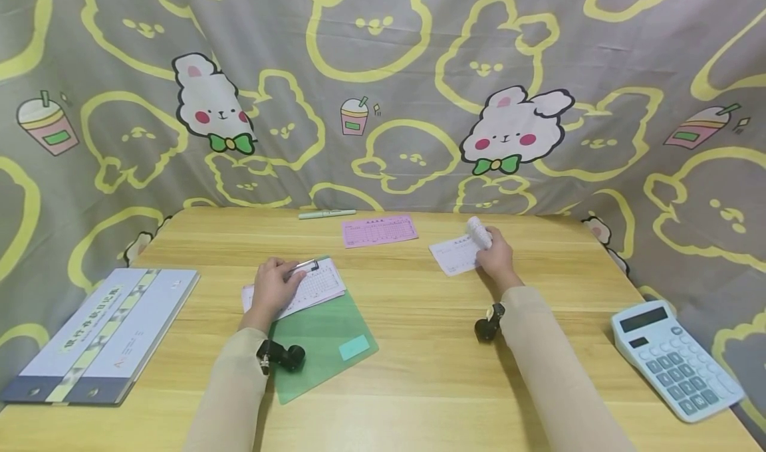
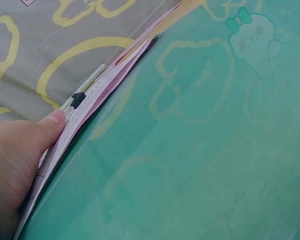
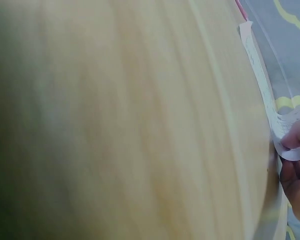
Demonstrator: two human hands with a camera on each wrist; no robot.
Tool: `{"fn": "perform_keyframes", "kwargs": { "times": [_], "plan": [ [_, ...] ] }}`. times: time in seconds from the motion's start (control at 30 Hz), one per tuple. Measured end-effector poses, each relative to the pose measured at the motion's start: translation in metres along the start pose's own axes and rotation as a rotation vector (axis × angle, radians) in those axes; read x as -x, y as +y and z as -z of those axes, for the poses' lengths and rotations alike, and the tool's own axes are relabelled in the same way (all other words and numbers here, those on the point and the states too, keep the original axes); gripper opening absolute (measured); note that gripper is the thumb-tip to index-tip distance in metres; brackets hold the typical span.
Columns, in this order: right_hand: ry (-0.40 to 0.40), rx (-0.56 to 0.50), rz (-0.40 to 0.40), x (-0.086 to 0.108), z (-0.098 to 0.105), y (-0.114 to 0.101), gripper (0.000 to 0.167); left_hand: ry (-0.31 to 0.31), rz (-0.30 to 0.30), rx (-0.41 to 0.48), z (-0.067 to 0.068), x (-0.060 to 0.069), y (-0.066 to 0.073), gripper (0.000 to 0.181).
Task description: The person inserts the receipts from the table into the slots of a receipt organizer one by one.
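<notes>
In the head view my left hand [image 1: 276, 286] lies over the top edge of a green clipboard [image 1: 317, 345], its fingers and thumb bent around the metal clip [image 1: 308, 264]. Printed slips [image 1: 320, 286] sit under that clip. The left wrist view has the thumb [image 2: 51, 125] on the paper beside the clip's black end [image 2: 78, 100]; the other fingers are hidden. To the right, my right hand [image 1: 498, 256] pinches a curled-up part of white printed slips [image 1: 455, 256]. In the right wrist view, thumb and finger hold the rolled paper [image 3: 290, 147].
A pink printed slip [image 1: 380, 231] and a light green pen [image 1: 326, 214] lie at the table's back. A thick blue-grey account book [image 1: 108, 332] lies at the left. A light blue calculator [image 1: 676, 362] lies at the right. Patterned cloth [image 1: 383, 106] hangs behind the table.
</notes>
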State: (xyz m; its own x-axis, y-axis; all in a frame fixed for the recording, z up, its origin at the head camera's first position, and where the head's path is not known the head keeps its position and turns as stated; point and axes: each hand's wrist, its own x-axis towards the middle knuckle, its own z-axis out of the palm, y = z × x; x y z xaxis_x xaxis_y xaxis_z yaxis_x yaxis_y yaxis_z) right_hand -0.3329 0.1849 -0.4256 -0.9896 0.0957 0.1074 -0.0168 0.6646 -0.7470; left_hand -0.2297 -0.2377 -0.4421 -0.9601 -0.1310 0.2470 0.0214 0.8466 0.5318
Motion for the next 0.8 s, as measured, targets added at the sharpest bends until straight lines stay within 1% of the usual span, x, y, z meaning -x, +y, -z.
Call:
{"fn": "perform_keyframes", "kwargs": {
  "times": [0.07, 0.17, 0.37, 0.5, 0.63, 0.73, 0.8],
  "plan": [
    [-0.012, 0.014, 0.020, -0.0006, 0.0005, 0.0002, 0.077, -0.002, 0.003, 0.004, 0.0001, -0.0004, 0.0007, 0.040],
    [-0.025, 0.031, 0.042, -0.0006, 0.0016, -0.0005, 0.081, -0.004, 0.003, 0.007, 0.0002, -0.0010, 0.0011, 0.040],
    [-0.036, 0.039, 0.042, 0.0022, 0.0022, -0.0012, 0.065, -0.001, 0.000, 0.002, 0.0000, -0.0015, 0.0009, 0.040],
    [-0.032, 0.026, 0.052, 0.0027, 0.0028, 0.0023, 0.057, -0.004, 0.003, 0.006, 0.0006, -0.0012, 0.0006, 0.041],
    [-0.033, 0.009, 0.042, 0.0035, 0.0043, 0.0055, 0.049, -0.013, 0.012, 0.009, 0.0006, -0.0003, -0.0004, 0.041],
    [-0.039, 0.001, 0.033, 0.0051, 0.0056, 0.0060, 0.041, -0.011, 0.009, 0.006, 0.0001, 0.0006, -0.0008, 0.041],
    [-0.039, 0.006, 0.045, 0.0059, 0.0064, 0.0061, 0.035, -0.009, 0.005, 0.010, -0.0002, 0.0009, -0.0005, 0.041]
  ]
}}
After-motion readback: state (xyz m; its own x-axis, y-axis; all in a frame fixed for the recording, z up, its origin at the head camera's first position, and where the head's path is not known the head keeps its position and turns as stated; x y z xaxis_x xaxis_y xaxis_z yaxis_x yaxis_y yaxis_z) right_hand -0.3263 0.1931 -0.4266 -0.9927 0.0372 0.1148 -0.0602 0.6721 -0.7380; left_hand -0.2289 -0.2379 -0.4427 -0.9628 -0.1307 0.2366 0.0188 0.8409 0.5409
